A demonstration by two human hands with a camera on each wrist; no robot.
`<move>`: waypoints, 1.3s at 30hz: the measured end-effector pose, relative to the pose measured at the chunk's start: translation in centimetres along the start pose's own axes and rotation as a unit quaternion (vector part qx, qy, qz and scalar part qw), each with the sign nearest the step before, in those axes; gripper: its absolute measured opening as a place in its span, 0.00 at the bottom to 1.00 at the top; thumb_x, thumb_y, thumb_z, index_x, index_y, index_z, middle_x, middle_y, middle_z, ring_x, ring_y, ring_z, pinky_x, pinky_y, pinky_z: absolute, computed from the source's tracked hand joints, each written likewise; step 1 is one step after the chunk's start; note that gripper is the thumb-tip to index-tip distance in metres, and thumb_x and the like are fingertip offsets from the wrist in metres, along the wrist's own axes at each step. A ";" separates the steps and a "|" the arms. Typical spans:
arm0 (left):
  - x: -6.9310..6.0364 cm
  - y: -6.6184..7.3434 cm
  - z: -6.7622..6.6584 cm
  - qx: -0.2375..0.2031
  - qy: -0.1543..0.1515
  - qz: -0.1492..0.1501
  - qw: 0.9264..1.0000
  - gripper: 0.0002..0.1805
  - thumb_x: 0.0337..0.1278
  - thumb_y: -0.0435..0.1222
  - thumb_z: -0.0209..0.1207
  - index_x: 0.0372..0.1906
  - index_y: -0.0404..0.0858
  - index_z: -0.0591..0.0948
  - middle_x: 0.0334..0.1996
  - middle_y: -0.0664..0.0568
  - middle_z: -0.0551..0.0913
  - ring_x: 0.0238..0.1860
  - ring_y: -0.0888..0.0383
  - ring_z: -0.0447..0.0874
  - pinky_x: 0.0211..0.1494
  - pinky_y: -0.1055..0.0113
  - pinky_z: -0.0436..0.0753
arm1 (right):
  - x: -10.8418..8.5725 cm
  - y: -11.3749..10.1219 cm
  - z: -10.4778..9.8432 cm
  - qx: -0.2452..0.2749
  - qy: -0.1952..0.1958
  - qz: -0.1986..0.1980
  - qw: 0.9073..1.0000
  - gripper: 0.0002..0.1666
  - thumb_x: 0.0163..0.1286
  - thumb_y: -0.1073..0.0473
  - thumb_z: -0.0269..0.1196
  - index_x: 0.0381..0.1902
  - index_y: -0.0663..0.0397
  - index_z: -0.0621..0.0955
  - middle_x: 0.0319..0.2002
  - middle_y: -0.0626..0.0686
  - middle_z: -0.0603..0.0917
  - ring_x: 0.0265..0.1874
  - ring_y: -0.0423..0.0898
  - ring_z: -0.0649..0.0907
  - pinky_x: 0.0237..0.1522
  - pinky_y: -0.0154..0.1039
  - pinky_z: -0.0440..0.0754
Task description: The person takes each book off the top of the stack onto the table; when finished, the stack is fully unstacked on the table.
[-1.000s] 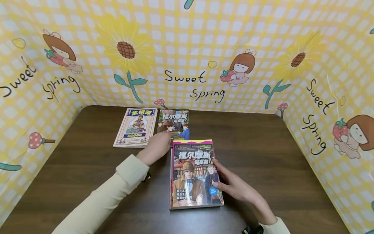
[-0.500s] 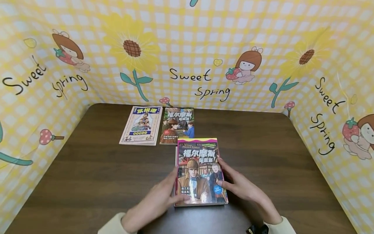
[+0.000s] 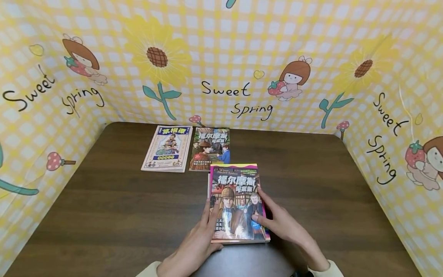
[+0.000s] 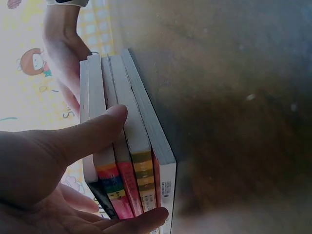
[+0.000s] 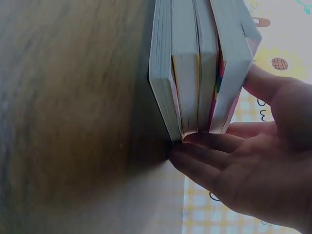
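Note:
A stack of several books, topped by a detective-cover book [image 3: 237,204], lies near the front middle of the table. The left hand [image 3: 195,240] rests along the stack's left side, some fingers on the cover's edge; in the left wrist view its thumb lies across the page edges [image 4: 136,122] and fingers touch the spines [image 4: 165,187]. On the right side, the right hand [image 3: 288,227] has its thumb on the top cover, and in the right wrist view its fingers [image 5: 204,151] press against the corner of the stack [image 5: 187,73].
At the back left of the brown table [image 3: 121,200] lie a cream and blue book [image 3: 167,149] and, beside it, a book with two cartoon figures [image 3: 210,148], close behind the stack. A yellow checked cloth [image 3: 221,57] walls the back and sides.
The left hand has come back from the figure-cover book at the rear to the stack's left side, and its thumb has moved off the cover to the front edge. The right hand stays at the stack.

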State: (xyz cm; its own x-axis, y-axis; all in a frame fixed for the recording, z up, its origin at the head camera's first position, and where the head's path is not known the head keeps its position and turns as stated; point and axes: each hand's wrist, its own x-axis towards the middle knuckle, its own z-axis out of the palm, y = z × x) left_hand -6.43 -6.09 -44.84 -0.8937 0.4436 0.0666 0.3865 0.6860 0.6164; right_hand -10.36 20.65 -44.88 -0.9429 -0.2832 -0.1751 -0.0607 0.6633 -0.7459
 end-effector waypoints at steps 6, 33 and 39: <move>0.2 -0.1 -0.2 0.014 0.007 0.007 1.000 0.59 0.41 0.34 0.74 0.76 0.35 0.48 0.73 0.29 0.46 0.52 0.32 0.76 0.38 0.46 0.82 | 0.4 0.1 -0.4 0.039 0.007 -0.026 0.999 0.51 0.63 0.47 0.66 0.76 0.48 0.53 0.73 0.60 0.59 0.68 0.58 0.65 0.64 0.57 0.64; 0.0 0.0 -0.6 0.079 -0.020 -0.024 0.996 0.56 0.40 0.40 0.75 0.71 0.25 0.55 0.63 0.26 0.67 0.41 0.37 0.83 0.34 0.47 0.82 | -0.1 1.2 -1.9 0.141 -0.012 -0.026 0.990 0.41 0.69 0.61 0.61 0.75 0.49 0.58 0.57 0.70 0.76 0.45 0.50 0.84 0.39 0.36 0.82; -0.1 -0.1 -0.5 0.119 -0.014 -0.008 0.993 0.57 0.35 0.39 0.77 0.71 0.25 0.56 0.63 0.28 0.68 0.41 0.39 0.84 0.32 0.49 0.82 | -0.1 1.1 -2.0 0.128 0.010 -0.013 0.992 0.39 0.67 0.62 0.63 0.74 0.47 0.62 0.54 0.68 0.79 0.43 0.48 0.84 0.36 0.36 0.81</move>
State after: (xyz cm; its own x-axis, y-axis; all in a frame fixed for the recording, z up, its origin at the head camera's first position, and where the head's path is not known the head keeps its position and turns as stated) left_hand -6.51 -6.48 -44.52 -0.8951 0.4446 0.0338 0.4172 0.8085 0.4151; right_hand -11.04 22.81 -44.42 -0.9485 -0.2823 -0.1436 -0.0017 0.4580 -0.8889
